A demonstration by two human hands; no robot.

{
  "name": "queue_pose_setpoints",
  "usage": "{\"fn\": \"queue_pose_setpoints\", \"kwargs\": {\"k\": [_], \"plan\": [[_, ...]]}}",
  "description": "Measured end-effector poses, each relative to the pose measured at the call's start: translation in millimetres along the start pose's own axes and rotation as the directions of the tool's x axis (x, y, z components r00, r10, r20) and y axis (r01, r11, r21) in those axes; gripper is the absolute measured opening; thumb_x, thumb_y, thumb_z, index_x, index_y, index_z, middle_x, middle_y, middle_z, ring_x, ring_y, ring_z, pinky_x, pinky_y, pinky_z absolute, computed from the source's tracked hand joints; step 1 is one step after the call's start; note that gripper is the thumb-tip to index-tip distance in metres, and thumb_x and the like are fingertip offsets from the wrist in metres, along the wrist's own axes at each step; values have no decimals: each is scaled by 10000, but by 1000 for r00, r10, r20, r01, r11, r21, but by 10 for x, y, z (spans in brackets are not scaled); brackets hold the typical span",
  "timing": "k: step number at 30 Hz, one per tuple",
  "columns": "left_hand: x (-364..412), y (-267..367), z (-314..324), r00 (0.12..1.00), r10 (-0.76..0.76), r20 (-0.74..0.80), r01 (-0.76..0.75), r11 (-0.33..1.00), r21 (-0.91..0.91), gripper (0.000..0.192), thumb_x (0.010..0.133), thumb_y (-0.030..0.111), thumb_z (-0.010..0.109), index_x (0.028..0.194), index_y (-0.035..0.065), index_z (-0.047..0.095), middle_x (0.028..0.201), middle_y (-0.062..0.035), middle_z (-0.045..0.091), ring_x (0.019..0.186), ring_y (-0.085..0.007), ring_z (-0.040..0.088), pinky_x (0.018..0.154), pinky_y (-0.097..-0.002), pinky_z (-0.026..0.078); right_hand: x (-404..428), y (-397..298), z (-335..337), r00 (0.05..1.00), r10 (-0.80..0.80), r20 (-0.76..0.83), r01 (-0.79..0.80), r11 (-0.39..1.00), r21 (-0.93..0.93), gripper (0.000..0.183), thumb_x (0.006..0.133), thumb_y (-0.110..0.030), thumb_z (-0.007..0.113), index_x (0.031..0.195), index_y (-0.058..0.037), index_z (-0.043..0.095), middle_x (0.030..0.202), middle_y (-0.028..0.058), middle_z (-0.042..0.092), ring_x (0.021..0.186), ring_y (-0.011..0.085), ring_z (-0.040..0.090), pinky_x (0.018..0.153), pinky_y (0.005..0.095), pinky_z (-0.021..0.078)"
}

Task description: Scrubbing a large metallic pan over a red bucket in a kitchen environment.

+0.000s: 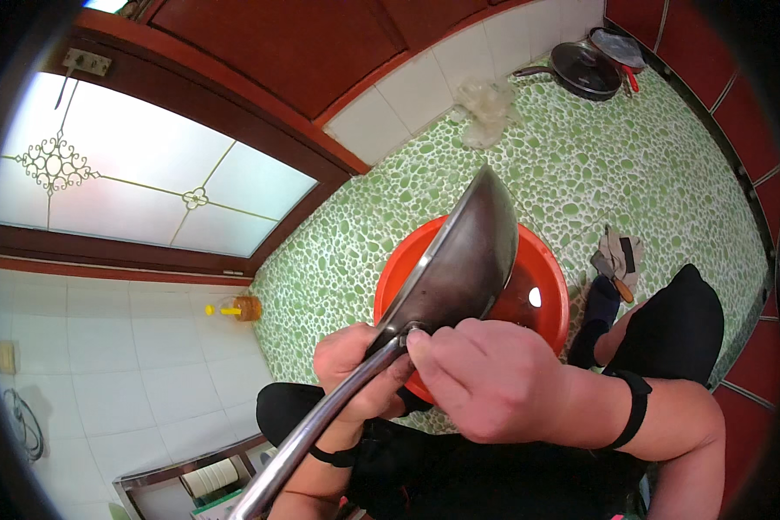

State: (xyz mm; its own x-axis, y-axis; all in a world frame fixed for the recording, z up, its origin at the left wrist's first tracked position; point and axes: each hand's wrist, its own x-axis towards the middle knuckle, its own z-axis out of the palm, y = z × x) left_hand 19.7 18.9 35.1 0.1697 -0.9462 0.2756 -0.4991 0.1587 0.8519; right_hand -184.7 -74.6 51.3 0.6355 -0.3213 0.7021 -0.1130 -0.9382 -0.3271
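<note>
A metal wok (pixel 458 260) with a long metal handle (pixel 312 419) is tilted on its side above an orange-red plastic basin (pixel 552 279) on the floor. My left hand (pixel 357 370) grips the wok's rim near the handle joint, its fingers partly behind the metal. At that joint, the fingertips of my right hand (pixel 494 377) are pinched together against the base of the handle; whether they hold something small is hidden. The basin holds dark liquid with a bright reflection.
On the green pebble-patterned floor lie a lidded frying pan (pixel 585 70), a crumpled plastic bag (pixel 484 110), and a cloth (pixel 621 257) beside a wooden-handled tool (pixel 623 290) near my foot. A bottle with a yellow top (pixel 247 308) stands by the tiled wall. A low shelf (pixel 162 484) is at lower left.
</note>
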Motion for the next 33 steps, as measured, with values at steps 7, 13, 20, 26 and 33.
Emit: {"fn": "queue_pose_setpoints", "kwargs": {"k": [7,13,20,26,33], "plan": [[-31,136,56,971,-237,-12,222,927,-303,229,841,135,878,896,-2,703,740,-20,696,645,-64,597,561,-250,480,18,14,263,980,-36,-196,46,998,46,309,758,-139,664,975,79,685,948,102,620,745,211,618,573,309,514],[-15,81,149,957,-284,-61,264,938,-226,301,855,193,899,845,10,661,756,0,683,691,-49,570,575,-249,476,-18,20,163,998,38,-53,-36,999,41,227,763,-144,651,910,28,678,986,131,643,750,224,623,603,313,527],[-35,123,219,889,-458,-31,416,832,-367,276,856,143,903,914,-2,675,829,-17,700,746,-73,595,654,-262,518,9,7,187,998,52,-29,-53,998,-27,132,753,-158,643,807,-40,624,849,72,570,719,206,595,569,299,510],[-39,112,274,889,-457,25,407,765,-499,251,870,107,888,975,0,687,887,-37,715,782,-92,629,689,-273,544,-31,43,106,992,61,-110,-65,997,-30,103,740,-136,639,776,-50,595,812,64,532,688,193,565,551,294,494],[4,57,228,859,-511,37,449,717,-533,277,864,75,876,1048,-2,683,944,-53,734,850,-116,662,782,-292,555,-36,52,50,983,130,132,-130,991,-8,204,798,-235,699,812,-54,608,820,67,534,698,207,575,579,302,509]]}}
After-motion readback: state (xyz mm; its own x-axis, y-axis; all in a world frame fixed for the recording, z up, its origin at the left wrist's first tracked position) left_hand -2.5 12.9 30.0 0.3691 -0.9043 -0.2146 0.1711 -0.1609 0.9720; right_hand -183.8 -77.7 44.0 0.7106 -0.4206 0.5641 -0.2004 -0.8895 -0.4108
